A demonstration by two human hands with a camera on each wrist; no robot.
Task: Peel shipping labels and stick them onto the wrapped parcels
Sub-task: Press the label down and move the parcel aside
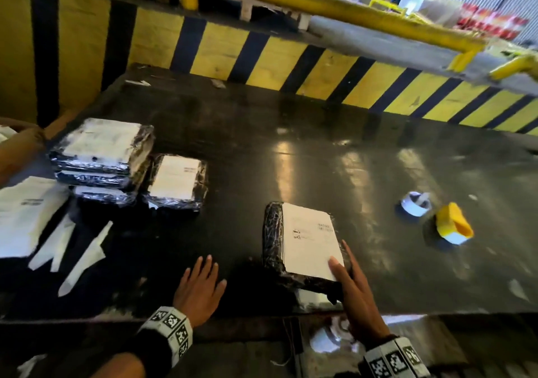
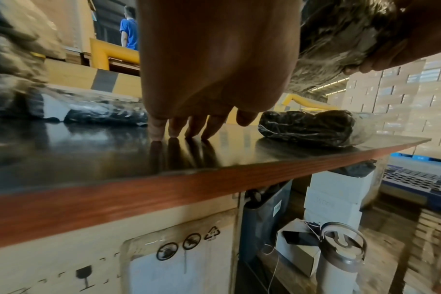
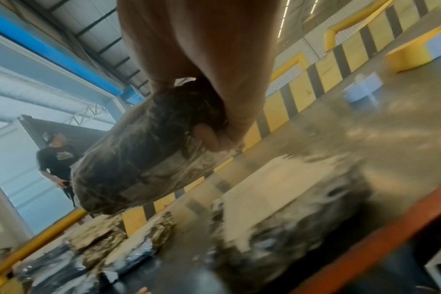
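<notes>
Here the right hand (image 1: 353,290) grips the labelled parcel (image 1: 302,243) near the table edge (image 1: 436,315).

The right hand (image 1: 353,287) grips a labelled parcel (image 1: 302,243) (near corner); the left hand (image 1: 199,287) lies flat on the table (image 1: 291,150).

Label print (image 1: 311,230) too small, blurred.

- The left hand (image 1: 200,286) lies palm down with its fingers (image 2: 174,127) straight and slightly spread, the tips touching the surface beneath it
- The right hand (image 1: 353,291) sits to the right of the left one, thumb (image 1: 337,267) laid flat on top of the parcel (image 1: 302,243), fingers curled under its near edge
- Both wrists wear bands printed with black-and-white markers
</notes>
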